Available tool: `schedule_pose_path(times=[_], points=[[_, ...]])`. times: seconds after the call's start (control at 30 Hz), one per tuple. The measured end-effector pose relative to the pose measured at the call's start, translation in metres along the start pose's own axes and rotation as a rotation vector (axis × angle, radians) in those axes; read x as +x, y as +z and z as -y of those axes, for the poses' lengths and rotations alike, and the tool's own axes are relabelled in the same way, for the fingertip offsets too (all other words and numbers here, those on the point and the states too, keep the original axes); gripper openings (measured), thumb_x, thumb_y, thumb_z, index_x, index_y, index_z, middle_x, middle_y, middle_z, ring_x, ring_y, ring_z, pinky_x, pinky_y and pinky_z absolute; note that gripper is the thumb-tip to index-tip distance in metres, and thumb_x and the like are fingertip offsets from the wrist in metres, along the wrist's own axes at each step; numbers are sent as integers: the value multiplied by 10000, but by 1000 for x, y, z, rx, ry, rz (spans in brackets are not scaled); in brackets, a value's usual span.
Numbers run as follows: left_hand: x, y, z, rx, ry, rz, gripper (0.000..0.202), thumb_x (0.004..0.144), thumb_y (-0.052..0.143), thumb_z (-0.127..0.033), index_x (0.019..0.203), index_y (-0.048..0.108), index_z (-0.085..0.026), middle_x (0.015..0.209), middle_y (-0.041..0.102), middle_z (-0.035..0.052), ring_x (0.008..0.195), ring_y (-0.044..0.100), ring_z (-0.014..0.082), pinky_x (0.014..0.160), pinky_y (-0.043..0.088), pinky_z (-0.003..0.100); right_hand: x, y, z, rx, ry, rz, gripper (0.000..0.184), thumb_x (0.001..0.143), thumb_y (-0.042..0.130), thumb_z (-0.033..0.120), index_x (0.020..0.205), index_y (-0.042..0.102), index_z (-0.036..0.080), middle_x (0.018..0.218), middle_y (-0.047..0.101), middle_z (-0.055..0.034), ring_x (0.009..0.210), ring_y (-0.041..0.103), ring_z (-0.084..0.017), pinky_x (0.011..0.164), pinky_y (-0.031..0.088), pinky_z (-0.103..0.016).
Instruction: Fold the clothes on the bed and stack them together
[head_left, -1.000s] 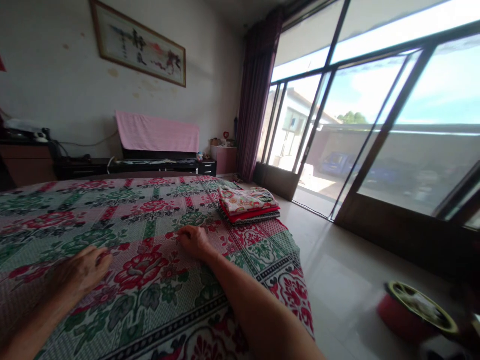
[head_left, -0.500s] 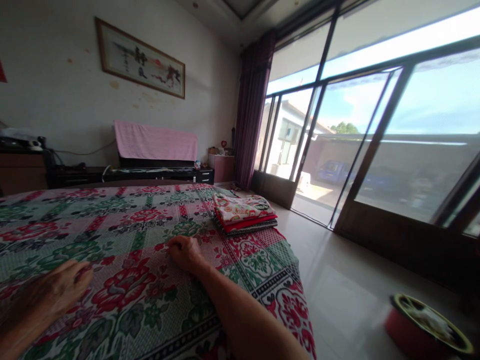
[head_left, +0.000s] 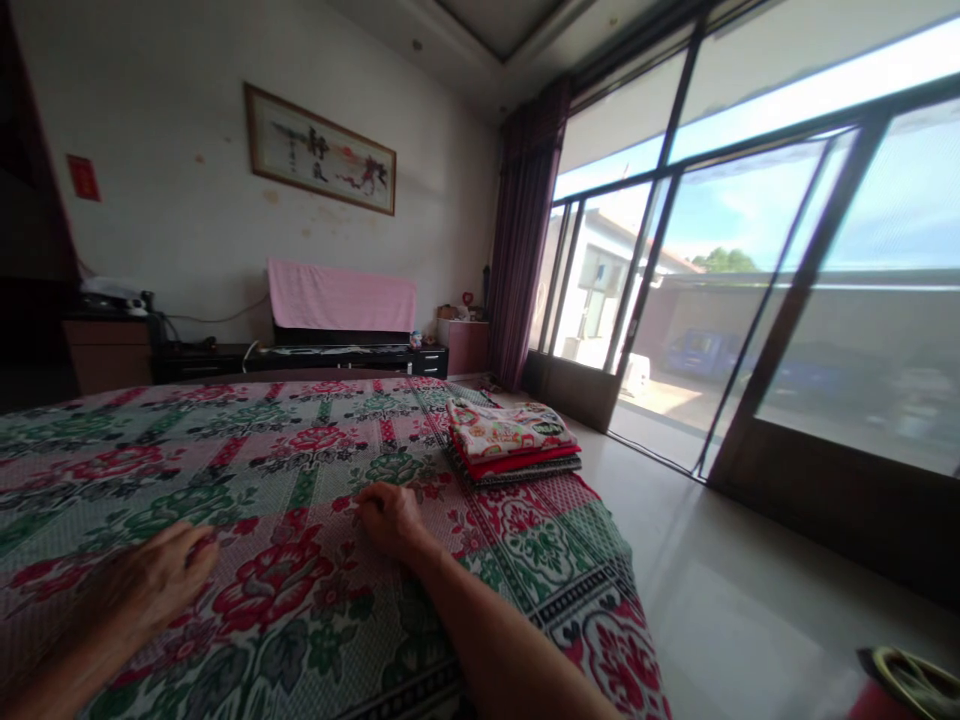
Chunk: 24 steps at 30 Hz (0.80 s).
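A flowered cloth (head_left: 330, 610) in red, green and white spreads over the surface in front of me. My left hand (head_left: 161, 575) rests low on its left part, fingers curled in, with a bit of red showing between thumb and fingers. Farther forward, my right hand (head_left: 390, 515) lies on the cloth, closed. What either hand has in it, if anything, is hidden. Just beyond my right hand, apart from it, sits a stack of folded fabric (head_left: 514, 440): a patterned white piece on top, red and dark ones beneath.
A black cabinet (head_left: 352, 360) stands against the far wall, with a pink cloth (head_left: 341, 295) draped over something on it. To the right are the pale tiled floor (head_left: 720, 580), glass sliding doors (head_left: 742, 300) and, at the lower edge, a partly cut-off red tub (head_left: 877, 700).
My view has turned left and slightly up, so the scene sits farther right and lower. Both hands keep their places on the cloth, still closed.
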<state>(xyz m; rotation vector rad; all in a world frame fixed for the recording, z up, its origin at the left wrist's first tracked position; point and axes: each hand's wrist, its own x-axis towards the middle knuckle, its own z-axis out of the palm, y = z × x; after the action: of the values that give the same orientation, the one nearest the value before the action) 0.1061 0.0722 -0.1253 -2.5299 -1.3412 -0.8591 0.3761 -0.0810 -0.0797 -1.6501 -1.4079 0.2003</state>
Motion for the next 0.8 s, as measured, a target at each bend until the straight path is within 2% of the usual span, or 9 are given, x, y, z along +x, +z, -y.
schedule_pose_path(times=[0.17, 0.33, 0.63, 0.8], points=[[0, 1, 4, 12, 40, 60, 472, 821, 302, -442, 920, 684, -185, 974, 689, 91, 862, 669, 216, 789, 481, 299, 0, 1, 0, 1, -11, -1, 230, 769, 574, 142, 880, 769, 195, 784, 747, -21, 708, 669, -154, 659, 475, -201], [1, 4, 6, 7, 48, 32, 421, 802, 338, -441, 891, 677, -208, 945, 696, 79, 867, 659, 222, 807, 479, 306, 1, 3, -4, 17, -25, -10, 242, 759, 568, 126, 871, 767, 206, 783, 746, -9, 711, 668, -144, 664, 471, -191], [0, 9, 4, 26, 37, 4, 466, 825, 302, -420, 940, 679, -171, 1014, 684, 107, 892, 668, 221, 815, 478, 296, 1, 3, -4, 6, -18, -18, 237, 758, 564, 138, 850, 761, 232, 772, 744, 10, 701, 664, -141, 677, 475, -199], [0, 3, -1, 48, -3, 42, 460, 818, 310, -408, 961, 683, -180, 1023, 687, 96, 891, 669, 220, 802, 483, 298, 0, 3, -4, 8, -19, -12, 235, 751, 568, 129, 848, 761, 224, 785, 748, 5, 716, 669, -143, 681, 475, -197]])
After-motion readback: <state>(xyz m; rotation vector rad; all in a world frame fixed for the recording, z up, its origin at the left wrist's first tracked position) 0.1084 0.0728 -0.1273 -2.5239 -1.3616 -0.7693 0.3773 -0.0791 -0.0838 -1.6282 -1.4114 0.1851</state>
